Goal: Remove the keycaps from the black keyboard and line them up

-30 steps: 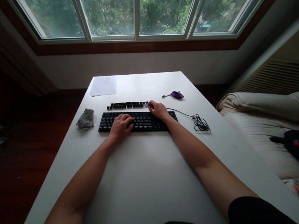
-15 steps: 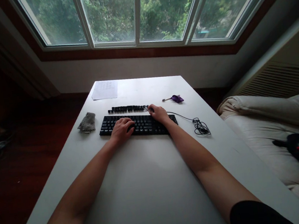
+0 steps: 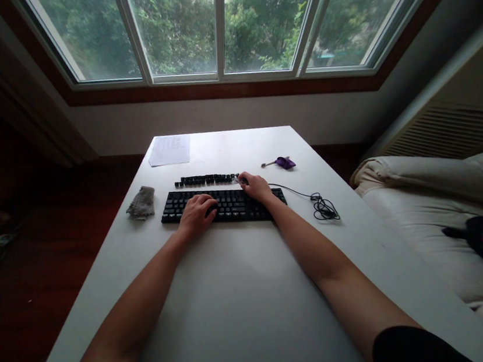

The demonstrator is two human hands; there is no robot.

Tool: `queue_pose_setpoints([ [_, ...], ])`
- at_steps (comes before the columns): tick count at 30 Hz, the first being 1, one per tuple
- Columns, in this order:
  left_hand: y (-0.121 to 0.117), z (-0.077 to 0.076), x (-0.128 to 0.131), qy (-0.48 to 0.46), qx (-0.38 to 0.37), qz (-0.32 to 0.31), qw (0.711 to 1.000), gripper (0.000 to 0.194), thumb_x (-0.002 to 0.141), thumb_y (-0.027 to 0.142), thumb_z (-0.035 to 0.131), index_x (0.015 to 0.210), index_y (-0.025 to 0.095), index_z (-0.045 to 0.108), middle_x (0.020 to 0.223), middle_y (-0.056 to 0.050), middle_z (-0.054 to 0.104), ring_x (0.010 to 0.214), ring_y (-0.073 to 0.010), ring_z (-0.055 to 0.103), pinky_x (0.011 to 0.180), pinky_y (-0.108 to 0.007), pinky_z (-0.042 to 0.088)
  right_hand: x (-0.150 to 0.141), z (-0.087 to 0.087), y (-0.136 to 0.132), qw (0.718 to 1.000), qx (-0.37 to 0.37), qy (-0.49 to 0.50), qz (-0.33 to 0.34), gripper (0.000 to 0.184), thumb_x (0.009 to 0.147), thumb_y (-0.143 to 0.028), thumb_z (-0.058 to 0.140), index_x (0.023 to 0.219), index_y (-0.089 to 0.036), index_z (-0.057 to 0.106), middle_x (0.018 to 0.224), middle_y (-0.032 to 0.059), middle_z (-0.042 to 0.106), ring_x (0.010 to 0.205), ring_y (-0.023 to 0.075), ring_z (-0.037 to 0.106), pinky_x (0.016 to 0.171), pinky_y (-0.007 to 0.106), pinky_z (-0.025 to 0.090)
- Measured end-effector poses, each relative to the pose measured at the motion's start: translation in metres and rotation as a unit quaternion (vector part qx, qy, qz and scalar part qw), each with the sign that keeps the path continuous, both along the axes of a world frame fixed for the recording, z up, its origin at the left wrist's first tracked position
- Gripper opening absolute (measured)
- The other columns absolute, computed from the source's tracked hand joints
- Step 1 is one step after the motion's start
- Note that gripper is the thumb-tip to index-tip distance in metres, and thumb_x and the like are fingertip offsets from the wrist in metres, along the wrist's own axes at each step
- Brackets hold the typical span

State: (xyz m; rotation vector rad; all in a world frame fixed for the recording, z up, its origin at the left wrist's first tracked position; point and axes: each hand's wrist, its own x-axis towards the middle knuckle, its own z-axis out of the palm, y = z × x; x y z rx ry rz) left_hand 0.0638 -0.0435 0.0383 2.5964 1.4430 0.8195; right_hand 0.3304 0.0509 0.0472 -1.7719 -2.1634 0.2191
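Note:
A black keyboard [image 3: 235, 205] lies across the white table. My left hand [image 3: 197, 213] rests on its left half, fingers bent over the keys and the thumb apart, with nothing visible in it. Along the keyboard's far edge runs a row of loose black keycaps [image 3: 206, 179]. At the right end of that row is my right hand [image 3: 254, 185], its fingers curled together above the back of the keyboard. A small thin, shiny thing [image 3: 236, 178] shows at its fingertips; its kind is too small to make out.
A grey cloth [image 3: 141, 204] lies left of the keyboard. Paper [image 3: 169, 150] sits at the far left corner. Farther right are a brush [image 3: 268, 164] with a purple thing [image 3: 285, 162] and the coiled black cable [image 3: 326, 208]. A sofa [image 3: 403, 208] stands to the right.
The view has tilted slightly, so the table sits a little lower in the picture. Both hands stay in nearly the same places at the keyboard.

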Motion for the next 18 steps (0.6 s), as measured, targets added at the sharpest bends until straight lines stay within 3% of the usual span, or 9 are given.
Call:
queue_pose_setpoints([
  [18,0.0000,0.0001,0.0004,-0.002,0.002,-0.002,1.000,0.029,0.092,0.031,0.057,0.119,0.028,0.066,0.124,-0.006,0.062,0.117,-0.0271,0.052,0.103,-0.047,0.042,-0.0006,0.0012,-0.0011,1.000,-0.001,-0.001,0.000,0.031,0.094,-0.038,0.055,0.124,-0.031,0.063,0.106,0.0052,0.074,0.097,0.0240,0.066,0.081,0.030,0.047],
])
